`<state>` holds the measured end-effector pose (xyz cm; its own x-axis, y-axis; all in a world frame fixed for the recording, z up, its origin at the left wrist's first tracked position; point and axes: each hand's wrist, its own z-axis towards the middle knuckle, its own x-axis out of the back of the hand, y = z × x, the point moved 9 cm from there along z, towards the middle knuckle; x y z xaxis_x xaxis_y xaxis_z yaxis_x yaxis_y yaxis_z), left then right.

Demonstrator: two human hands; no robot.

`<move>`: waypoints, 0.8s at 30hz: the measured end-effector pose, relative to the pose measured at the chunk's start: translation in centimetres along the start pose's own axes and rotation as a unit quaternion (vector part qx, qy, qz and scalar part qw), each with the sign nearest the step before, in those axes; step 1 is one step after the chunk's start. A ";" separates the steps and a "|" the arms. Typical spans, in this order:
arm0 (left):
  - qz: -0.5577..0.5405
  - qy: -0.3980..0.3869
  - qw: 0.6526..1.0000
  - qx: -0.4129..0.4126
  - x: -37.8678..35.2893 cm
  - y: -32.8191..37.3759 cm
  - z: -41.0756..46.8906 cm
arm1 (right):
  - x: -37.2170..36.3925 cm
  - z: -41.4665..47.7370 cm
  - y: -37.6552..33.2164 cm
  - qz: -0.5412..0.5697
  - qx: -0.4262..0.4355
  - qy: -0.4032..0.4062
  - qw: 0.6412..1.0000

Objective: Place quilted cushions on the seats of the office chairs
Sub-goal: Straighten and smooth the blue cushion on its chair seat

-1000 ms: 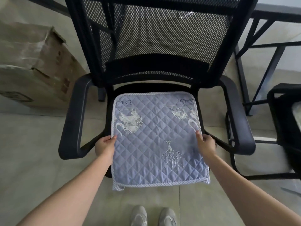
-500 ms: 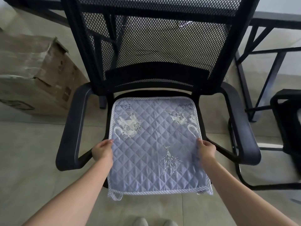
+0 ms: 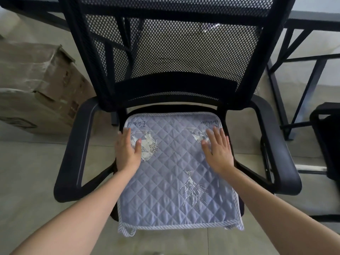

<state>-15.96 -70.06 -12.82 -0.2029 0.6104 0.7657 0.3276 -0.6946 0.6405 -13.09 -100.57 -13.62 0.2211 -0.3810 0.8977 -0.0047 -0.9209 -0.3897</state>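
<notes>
Both hands lie flat, fingers spread, gripping nothing: the left hand [image 3: 127, 151] and the right hand [image 3: 218, 150] press on the far half of the blue quilted cushion [image 3: 176, 173]. It covers the seat of the black mesh-backed office chair [image 3: 176, 57], between the armrests. A cardboard box [image 3: 36, 89] sits on the floor to the left.
</notes>
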 end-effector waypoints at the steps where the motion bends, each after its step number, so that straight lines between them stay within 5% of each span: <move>1: 0.026 -0.020 0.999 -0.022 -0.6 0.4 0.7 | -0.5 0.6 0.0 -0.018 0.010 -0.014 1.000; 10: 0.150 -0.095 0.981 -0.072 -5.0 -0.9 5.2 | -1.9 5.6 1.8 -0.081 0.013 0.018 0.996; 24: 0.192 -0.048 0.979 -0.057 -4.1 -1.0 1.8 | 0.1 3.7 0.8 -0.054 0.009 0.058 0.997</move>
<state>-13.76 -71.15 -16.73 0.0039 0.3254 0.9456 0.2569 -0.9142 0.3136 -9.46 -101.10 -14.58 0.1045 -0.2870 0.9522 0.0308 -0.9560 -0.2916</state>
